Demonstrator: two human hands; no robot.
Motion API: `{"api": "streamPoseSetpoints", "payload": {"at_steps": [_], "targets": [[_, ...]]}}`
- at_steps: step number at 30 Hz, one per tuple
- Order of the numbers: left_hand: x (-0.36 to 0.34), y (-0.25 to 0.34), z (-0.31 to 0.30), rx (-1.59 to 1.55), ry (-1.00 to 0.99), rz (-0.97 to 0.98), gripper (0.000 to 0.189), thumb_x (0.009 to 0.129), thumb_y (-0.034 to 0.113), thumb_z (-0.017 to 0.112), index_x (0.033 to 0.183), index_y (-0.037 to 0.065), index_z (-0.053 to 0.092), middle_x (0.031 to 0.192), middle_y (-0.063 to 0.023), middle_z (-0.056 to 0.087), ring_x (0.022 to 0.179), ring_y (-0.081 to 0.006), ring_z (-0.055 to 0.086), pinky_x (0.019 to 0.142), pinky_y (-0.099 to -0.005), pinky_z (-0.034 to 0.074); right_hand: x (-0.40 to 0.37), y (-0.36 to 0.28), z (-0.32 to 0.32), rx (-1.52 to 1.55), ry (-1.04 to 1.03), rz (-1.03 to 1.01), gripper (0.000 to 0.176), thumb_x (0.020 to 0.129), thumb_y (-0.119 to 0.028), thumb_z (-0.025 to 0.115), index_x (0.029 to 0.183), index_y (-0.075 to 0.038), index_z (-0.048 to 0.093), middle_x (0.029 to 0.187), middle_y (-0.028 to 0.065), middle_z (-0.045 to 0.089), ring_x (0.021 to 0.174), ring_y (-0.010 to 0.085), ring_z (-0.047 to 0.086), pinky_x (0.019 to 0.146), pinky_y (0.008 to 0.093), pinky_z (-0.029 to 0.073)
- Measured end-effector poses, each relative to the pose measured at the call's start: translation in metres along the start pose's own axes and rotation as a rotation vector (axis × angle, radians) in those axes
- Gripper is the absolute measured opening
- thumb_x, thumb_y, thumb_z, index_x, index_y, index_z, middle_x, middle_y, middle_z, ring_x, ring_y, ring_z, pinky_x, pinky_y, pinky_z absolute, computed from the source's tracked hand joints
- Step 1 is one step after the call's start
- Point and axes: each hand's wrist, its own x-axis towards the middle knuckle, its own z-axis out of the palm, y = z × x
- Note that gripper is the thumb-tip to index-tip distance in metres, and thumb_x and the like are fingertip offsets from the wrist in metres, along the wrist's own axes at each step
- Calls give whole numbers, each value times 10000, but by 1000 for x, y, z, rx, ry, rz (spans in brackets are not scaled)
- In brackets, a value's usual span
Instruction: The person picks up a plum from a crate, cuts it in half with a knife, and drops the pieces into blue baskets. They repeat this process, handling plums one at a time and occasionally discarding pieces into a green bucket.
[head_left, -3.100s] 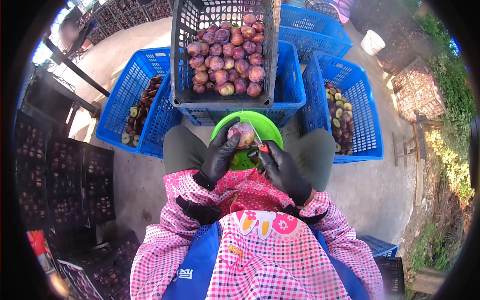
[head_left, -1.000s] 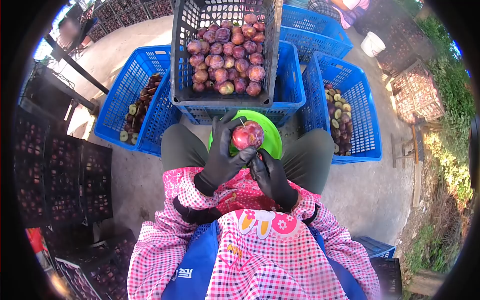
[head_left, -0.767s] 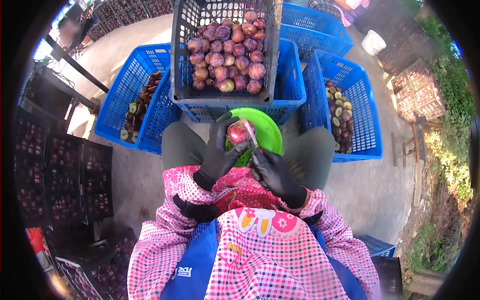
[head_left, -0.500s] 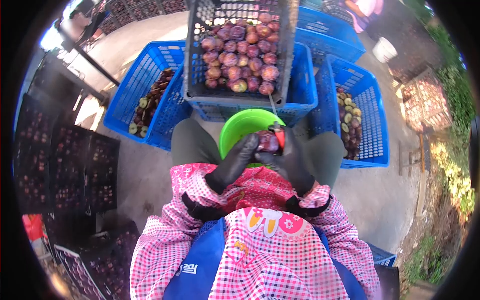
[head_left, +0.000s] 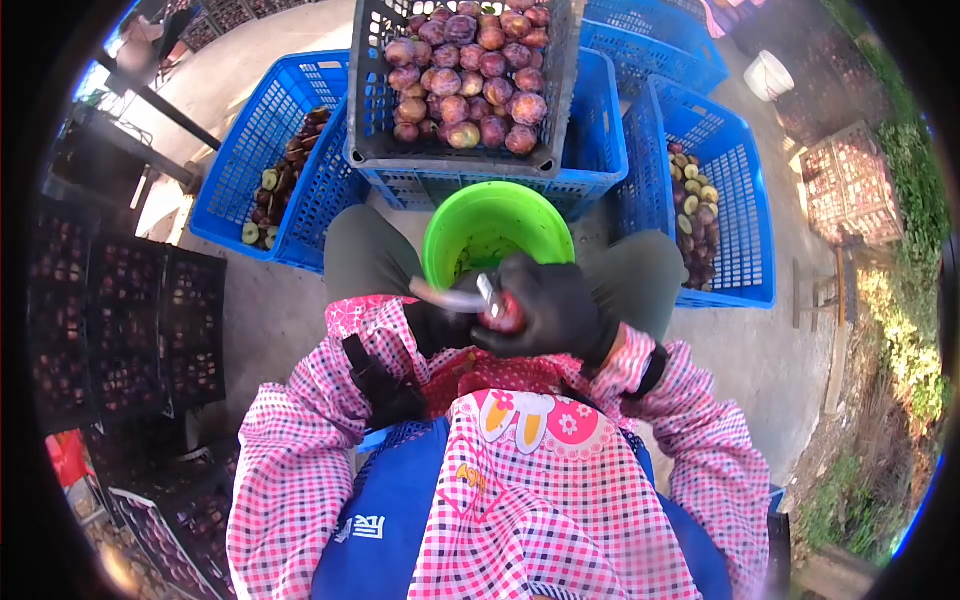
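Observation:
My right hand (head_left: 560,308) wears a black glove and is closed around a red-handled knife (head_left: 505,315). Its blade, smeared by motion, points left across the front of the bucket. My left hand (head_left: 432,325), gloved in black too, is low beside the knife, its fingers mostly hidden behind the blur. A bright green bucket (head_left: 555,222) stands between my knees, just beyond both hands, with small dark bits inside. Past it, a black crate (head_left: 450,165) full of reddish-purple plums (head_left: 470,85) tilts toward me.
The black crate rests on a blue crate (head_left: 590,185). Blue crates at left (head_left: 325,200) and right (head_left: 740,215) hold cut plums. Dark stacked crates (head_left: 120,320) line the left side. A white bucket (head_left: 768,75) stands at back right.
The whole plum seen in my left hand is no longer visible. My right hand has swung the knife from pointing away to pointing left. The view has shifted slightly.

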Motion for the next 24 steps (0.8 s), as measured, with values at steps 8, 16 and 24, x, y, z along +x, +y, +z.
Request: {"api": "streamPoseSetpoints", "payload": {"at_steps": [8, 16, 24], "targets": [[20, 34, 18, -163, -132, -77, 552, 993, 564, 393, 1168, 67, 558, 842, -93, 625, 577, -148, 545, 500, -254, 418, -1, 39, 1, 1323, 221, 487, 434, 1022, -416, 413, 1199, -57, 582, 902, 31, 642, 581, 79, 504, 485, 228, 368], [13, 28, 44, -217, 124, 67, 555, 1007, 528, 406, 1286, 63, 528, 981, -79, 659, 803, -198, 630, 732, -334, 507, 2, 38, 9, 677, 44, 361, 465, 886, -395, 721, 1176, -47, 619, 990, 44, 661, 840, 167, 638, 728, 319, 515], [13, 12, -7, -54, 67, -144, 537, 1003, 581, 384, 1153, 103, 577, 830, -72, 671, 624, -191, 627, 545, -305, 513, 5, 60, 15, 771, -242, 603, 554, 824, -291, 798, 1242, -6, 573, 1039, 68, 647, 920, 109, 608, 797, 293, 514]]}}
